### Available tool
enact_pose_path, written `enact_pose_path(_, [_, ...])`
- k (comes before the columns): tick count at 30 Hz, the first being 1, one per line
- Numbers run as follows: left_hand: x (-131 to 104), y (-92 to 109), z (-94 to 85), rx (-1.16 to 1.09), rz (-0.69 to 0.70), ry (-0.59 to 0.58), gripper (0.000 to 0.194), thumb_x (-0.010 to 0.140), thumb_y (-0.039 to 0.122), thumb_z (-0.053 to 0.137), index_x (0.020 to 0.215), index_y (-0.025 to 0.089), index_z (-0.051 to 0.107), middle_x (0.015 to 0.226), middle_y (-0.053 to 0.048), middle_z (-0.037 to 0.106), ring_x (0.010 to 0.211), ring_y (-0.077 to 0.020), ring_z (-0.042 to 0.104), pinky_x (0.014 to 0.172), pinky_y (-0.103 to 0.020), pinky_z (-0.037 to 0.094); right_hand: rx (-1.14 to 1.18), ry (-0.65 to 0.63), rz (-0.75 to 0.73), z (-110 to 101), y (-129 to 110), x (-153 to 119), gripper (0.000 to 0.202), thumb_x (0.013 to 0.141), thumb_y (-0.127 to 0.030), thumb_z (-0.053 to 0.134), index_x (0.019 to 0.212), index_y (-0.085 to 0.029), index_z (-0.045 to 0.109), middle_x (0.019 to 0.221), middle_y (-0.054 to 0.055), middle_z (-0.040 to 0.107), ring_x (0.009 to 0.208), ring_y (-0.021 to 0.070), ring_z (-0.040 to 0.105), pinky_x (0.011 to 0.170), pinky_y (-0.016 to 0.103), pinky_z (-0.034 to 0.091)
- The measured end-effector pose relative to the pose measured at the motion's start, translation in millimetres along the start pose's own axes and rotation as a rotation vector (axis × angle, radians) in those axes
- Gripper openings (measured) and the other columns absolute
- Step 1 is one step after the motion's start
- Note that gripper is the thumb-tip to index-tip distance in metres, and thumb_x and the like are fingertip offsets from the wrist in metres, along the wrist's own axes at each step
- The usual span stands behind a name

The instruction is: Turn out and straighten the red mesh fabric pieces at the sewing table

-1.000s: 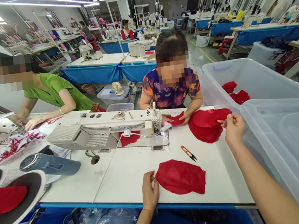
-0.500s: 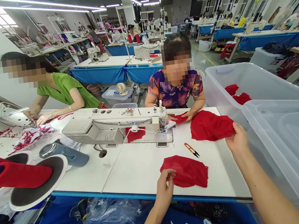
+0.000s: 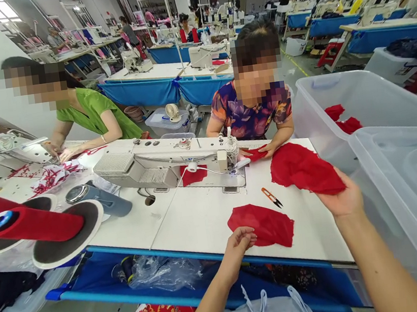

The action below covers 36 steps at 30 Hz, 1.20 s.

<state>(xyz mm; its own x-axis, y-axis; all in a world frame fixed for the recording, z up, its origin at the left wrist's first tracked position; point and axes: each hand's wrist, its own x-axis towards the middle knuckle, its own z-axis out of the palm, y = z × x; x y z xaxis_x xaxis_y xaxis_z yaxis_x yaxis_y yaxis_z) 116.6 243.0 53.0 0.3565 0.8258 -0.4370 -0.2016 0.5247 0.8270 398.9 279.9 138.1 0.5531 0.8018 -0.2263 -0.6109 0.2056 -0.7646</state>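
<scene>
White worktop, clear plastic bin just beyond its right edge. Industrial sewing machine sits toward the far edge. Larger red cloth near the far right corner, one end reaching past the right edge. Smaller red cloth lies slightly rumpled by the near edge. Right hand grips larger cloth's near end, palm under it. Left hand at smaller cloth's left end, fingers curled; can't tell if pinching it. Orange thread snips between both cloths, untouched.
</scene>
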Motion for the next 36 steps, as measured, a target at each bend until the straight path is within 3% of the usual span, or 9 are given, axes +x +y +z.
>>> enact_pose_path(4, [1, 13, 9.7, -0.235, -0.174, -0.011, 0.044, 0.075, 0.048, 0.066, 0.102, 0.013, 0.062, 0.1, -0.013, 0.067, 0.097, -0.0188, 0.062, 0.098, -0.033, 0.04, -0.179, -0.179, 0.038, 2, 7, -26, 0.009, 0.072, -0.03, 0.059, 0.078, -0.023, 0.061, 0.075, 0.001, 0.063, 0.073, 0.0187, 0.061, 0.072, 0.034, 0.052])
enact_pose_path(8, [4, 17, 16.7, -0.376, -0.332, -0.13, 0.062, 0.078, 0.064, 0.052, 0.112, 0.012, 0.058, 0.122, -0.019, 0.059, 0.11, -0.0245, 0.058, 0.104, -0.04, 0.034, -0.303, -0.323, 0.111, 3, 19, -49, 0.021, 0.071, -0.041, 0.057, 0.065, -0.024, 0.047, 0.063, 0.0, 0.054, 0.06, 0.0194, 0.056, 0.058, 0.034, 0.05])
enact_pose_path(11, [3, 15, 21.8, -0.486, -0.295, -0.23, 0.064, 0.075, 0.065, 0.056, 0.115, 0.015, 0.057, 0.124, -0.017, 0.058, 0.112, -0.0255, 0.058, 0.104, -0.042, 0.034, -0.351, -0.406, 0.194, 3, 27, -66, 0.03, 0.069, -0.049, 0.054, 0.061, -0.025, 0.039, 0.065, 0.003, 0.056, 0.06, 0.022, 0.056, 0.054, 0.036, 0.048])
enact_pose_path(14, [-3, 15, 26.4, -0.54, -0.198, -0.287, 0.053, 0.071, 0.049, 0.071, 0.113, 0.019, 0.06, 0.119, -0.011, 0.063, 0.112, -0.0232, 0.058, 0.104, -0.039, 0.036, -0.338, -0.416, 0.206, 1, 34, -78, 0.035, 0.067, -0.054, 0.052, 0.058, -0.025, 0.034, 0.066, 0.004, 0.055, 0.061, 0.0231, 0.055, 0.055, 0.037, 0.047])
enact_pose_path(20, [-13, 28, 26.5, -0.627, -0.335, -0.238, 0.042, 0.077, 0.05, 0.064, 0.102, 0.017, 0.064, 0.098, -0.007, 0.071, 0.094, -0.0202, 0.065, 0.09, -0.036, 0.047, -0.291, -0.37, 0.239, -11, 41, -85, 0.037, 0.062, -0.051, 0.058, 0.054, -0.024, 0.035, 0.067, 0.003, 0.055, 0.063, 0.0231, 0.054, 0.058, 0.036, 0.046])
enact_pose_path(24, [-18, 45, 24.4, -0.631, -0.201, -0.158, 0.029, 0.08, 0.028, 0.065, 0.103, 0.012, 0.064, 0.098, -0.008, 0.071, 0.094, -0.0185, 0.065, 0.09, -0.031, 0.047, -0.345, -0.452, 0.276, -28, 48, -86, 0.039, 0.059, -0.054, 0.063, 0.053, -0.023, 0.04, 0.083, 0.007, 0.062, 0.081, 0.0285, 0.058, 0.068, 0.04, 0.048])
enact_pose_path(27, [-22, 60, 20.5, -0.615, -0.146, -0.102, 0.022, 0.082, 0.027, 0.063, 0.098, 0.011, 0.065, 0.092, -0.007, 0.072, 0.084, -0.0153, 0.066, 0.083, -0.026, 0.049, -0.402, -0.572, 0.379, -37, 54, -87, 0.032, 0.059, -0.049, 0.07, 0.061, -0.022, 0.052, 0.098, 0.007, 0.064, 0.09, 0.0284, 0.059, 0.075, 0.038, 0.047])
enact_pose_path(31, [-28, 75, 12.3, -0.433, -0.118, -0.126, 0.024, 0.077, 0.032, 0.069, 0.089, 0.012, 0.065, 0.079, -0.004, 0.07, 0.068, -0.012, 0.064, 0.066, -0.02, 0.047, -0.528, -0.709, 0.474, -29, 65, -93, 0.044, 0.07, -0.054, 0.066, 0.102, -0.024, 0.062, 0.098, 0.007, 0.066, 0.091, 0.0255, 0.06, 0.085, 0.04, 0.045])
enact_pose_path(36, [-37, 83, 8.2, -0.215, -0.161, -0.204, 0.036, 0.072, 0.04, 0.073, 0.092, 0.011, 0.067, 0.079, -0.006, 0.069, 0.068, -0.0126, 0.061, 0.063, -0.02, 0.045, -0.547, -0.622, 0.384, 2, 82, -108, 0.046, 0.074, -0.062, 0.061, 0.101, -0.024, 0.065, 0.096, 0.006, 0.068, 0.086, 0.0234, 0.06, 0.086, 0.039, 0.044])
